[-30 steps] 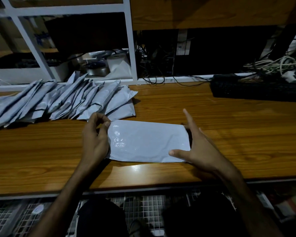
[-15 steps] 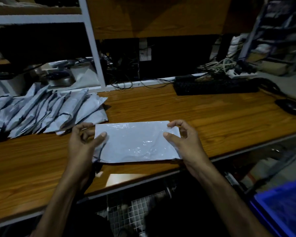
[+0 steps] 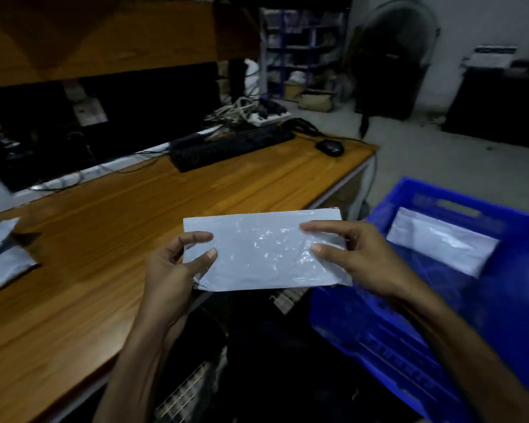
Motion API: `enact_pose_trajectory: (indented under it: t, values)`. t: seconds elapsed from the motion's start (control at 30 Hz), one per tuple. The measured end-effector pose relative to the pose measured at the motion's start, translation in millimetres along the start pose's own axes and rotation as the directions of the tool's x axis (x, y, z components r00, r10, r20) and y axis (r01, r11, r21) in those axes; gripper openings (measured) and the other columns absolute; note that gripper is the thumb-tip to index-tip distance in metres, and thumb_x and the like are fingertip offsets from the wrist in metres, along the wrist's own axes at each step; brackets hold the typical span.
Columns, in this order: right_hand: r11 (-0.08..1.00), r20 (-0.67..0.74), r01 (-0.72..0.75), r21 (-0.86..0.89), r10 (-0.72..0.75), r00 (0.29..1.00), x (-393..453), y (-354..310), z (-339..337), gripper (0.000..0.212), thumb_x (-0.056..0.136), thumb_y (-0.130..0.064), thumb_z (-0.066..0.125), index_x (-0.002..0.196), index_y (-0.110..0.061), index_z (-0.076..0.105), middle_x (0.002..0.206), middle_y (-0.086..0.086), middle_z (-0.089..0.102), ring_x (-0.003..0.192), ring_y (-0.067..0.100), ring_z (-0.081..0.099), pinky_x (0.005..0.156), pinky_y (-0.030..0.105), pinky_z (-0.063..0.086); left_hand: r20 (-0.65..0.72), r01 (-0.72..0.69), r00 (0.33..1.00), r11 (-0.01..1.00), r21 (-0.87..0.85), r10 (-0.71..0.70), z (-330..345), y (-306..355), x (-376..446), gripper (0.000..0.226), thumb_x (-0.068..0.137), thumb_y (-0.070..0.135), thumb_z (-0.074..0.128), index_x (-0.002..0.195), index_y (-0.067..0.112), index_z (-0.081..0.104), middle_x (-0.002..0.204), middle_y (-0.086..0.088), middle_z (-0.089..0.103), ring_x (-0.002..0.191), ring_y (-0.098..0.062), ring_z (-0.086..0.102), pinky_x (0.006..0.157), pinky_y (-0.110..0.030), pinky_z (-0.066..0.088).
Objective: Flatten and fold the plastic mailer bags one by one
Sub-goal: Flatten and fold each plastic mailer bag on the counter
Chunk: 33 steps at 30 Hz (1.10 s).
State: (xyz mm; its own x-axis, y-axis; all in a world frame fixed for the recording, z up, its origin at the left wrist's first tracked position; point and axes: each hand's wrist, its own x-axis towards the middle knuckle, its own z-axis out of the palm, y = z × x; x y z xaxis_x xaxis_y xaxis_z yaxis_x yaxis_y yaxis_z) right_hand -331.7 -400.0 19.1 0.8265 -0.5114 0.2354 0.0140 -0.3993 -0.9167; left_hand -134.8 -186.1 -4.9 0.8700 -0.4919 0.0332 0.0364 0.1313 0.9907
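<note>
The left hand (image 3: 177, 264) grips the left end of a folded white plastic mailer bag (image 3: 263, 251), its thumb lying on the upper face and its curled fingers wrapped round the short edge. The right hand (image 3: 358, 257) pinches the bag's right end, thumb on the near part of the face and index finger stretched along the far part, the remaining fingers tucked beneath and out of sight. Both hands are therefore clamped on the same bag, one at each end, and the bag lies roughly flat between them, its glossy surface wrinkled.

The bag is held in the air over the near right edge of the wooden table (image 3: 135, 215), its right end reaching past that edge toward a blue plastic crate (image 3: 440, 315) that stands just right of the table and lower. A second folded white mailer (image 3: 440, 239) leans against the inside of the crate's far wall.

On the table's far side lies a black keyboard (image 3: 229, 146), with a black mouse (image 3: 329, 147) near the table's far right corner and a tangle of cables with a power strip (image 3: 257, 112) behind the keyboard. At the table's left edge a few grey mailer bags (image 3: 0, 251) lie partly out of view. Beyond the table, across the floor, stand a pedestal fan (image 3: 391, 56) and a blue shelving rack (image 3: 303, 47), both dim and blurred.
</note>
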Motion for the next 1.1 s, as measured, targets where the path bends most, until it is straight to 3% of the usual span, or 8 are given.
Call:
enact_pose_trajectory:
  t: [0.17,0.3,0.4,0.47,0.63,0.83,0.93,1.1]
  values:
    - [0.989,-0.201,-0.108,-0.102,0.085,0.976,-32.5,29.9,-77.6,0.026,0.088,-0.005,0.080,0.109,-0.021,0.079,0.115,-0.011,0.077,0.114,0.001,0.067,0.096,0.019,0.050,0.252,0.051,0.966,0.997,0.053,-0.062,97.0,-8.1,16.5,0.023,0.086,-0.010,0.075,0.099,0.009,0.077,0.109,-0.003,0.078,0.099,-0.031,0.076,0.091,-0.060,0.059]
    - [0.962,-0.348,-0.232,-0.143,0.170,0.922,-50.9,66.1,-141.5,0.022,0.084,-0.006,0.084,0.098,-0.022,0.080,0.106,-0.006,0.077,0.100,0.008,0.070,0.090,0.032,0.053,0.457,-0.055,0.889,0.986,0.156,-0.023,175.9,-19.7,31.1,0.025,0.087,-0.007,0.075,0.093,0.016,0.080,0.104,-0.002,0.079,0.096,-0.028,0.076,0.081,-0.054,0.061]
    - [0.929,-0.482,-0.347,-0.131,0.247,0.841,-49.7,99.5,-182.2,0.023,0.081,-0.003,0.085,0.088,-0.023,0.079,0.099,-0.007,0.076,0.096,0.004,0.068,0.085,0.019,0.049,0.565,-0.143,0.825,0.966,0.215,-0.004,236.6,-42.2,49.5,0.035,0.087,-0.011,0.070,0.084,0.021,0.082,0.094,-0.001,0.078,0.083,-0.022,0.073,0.066,-0.034,0.058]
    - [0.894,-0.590,-0.427,-0.137,0.272,0.760,-39.4,123.8,-203.5,0.025,0.078,-0.002,0.085,0.080,-0.025,0.076,0.093,-0.011,0.075,0.095,0.007,0.068,0.085,0.021,0.048,0.594,-0.218,0.804,0.940,0.264,0.020,280.2,-61.0,59.5,0.041,0.085,-0.013,0.065,0.079,0.024,0.081,0.089,0.005,0.075,0.083,-0.013,0.067,0.067,-0.023,0.050]
    - [0.758,-0.787,-0.652,0.009,0.408,0.463,-9.5,174.4,-238.4,0.018,0.077,-0.006,0.082,0.083,-0.021,0.075,0.097,-0.003,0.073,0.096,0.013,0.065,0.080,0.023,0.046,0.602,-0.342,0.798,0.846,0.408,0.033,375.2,-101.5,73.8,0.036,0.090,-0.011,0.061,0.087,0.020,0.079,0.106,0.008,0.071,0.105,-0.006,0.062,0.086,-0.015,0.047]
    - [0.648,-0.849,-0.727,0.227,0.498,0.179,3.5,225.6,-271.1,0.021,0.083,-0.003,0.071,0.072,-0.020,0.068,0.108,0.012,0.074,0.106,0.033,0.068,0.092,0.041,0.059,0.630,-0.334,0.773,0.795,0.507,-0.077,447.6,-155.6,86.5,0.045,0.079,-0.016,0.047,0.087,0.017,0.077,0.111,-0.004,0.072,0.096,-0.015,0.063,0.071,-0.021,0.047]
    - [0.621,-0.849,-0.744,0.249,0.509,0.141,3.7,239.1,-273.8,0.024,0.088,0.005,0.065,0.081,-0.018,0.066,0.117,0.016,0.071,0.113,0.036,0.066,0.094,0.039,0.057,0.646,-0.333,0.755,0.782,0.527,-0.114,470.2,-174.2,88.2,0.045,0.078,-0.020,0.048,0.093,0.011,0.078,0.116,-0.005,0.071,0.103,-0.016,0.063,0.082,-0.026,0.051]
    - [0.617,-0.856,-0.761,0.204,0.489,0.167,11.9,260.4,-264.6,0.029,0.088,0.009,0.057,0.089,-0.019,0.065,0.124,0.013,0.064,0.110,0.035,0.065,0.090,0.036,0.056,0.661,-0.351,0.735,0.750,0.561,-0.151,482.1,-201.6,92.9,0.045,0.082,-0.019,0.052,0.113,0.005,0.073,0.130,-0.012,0.053,0.123,-0.029,0.059,0.099,-0.036,0.052]
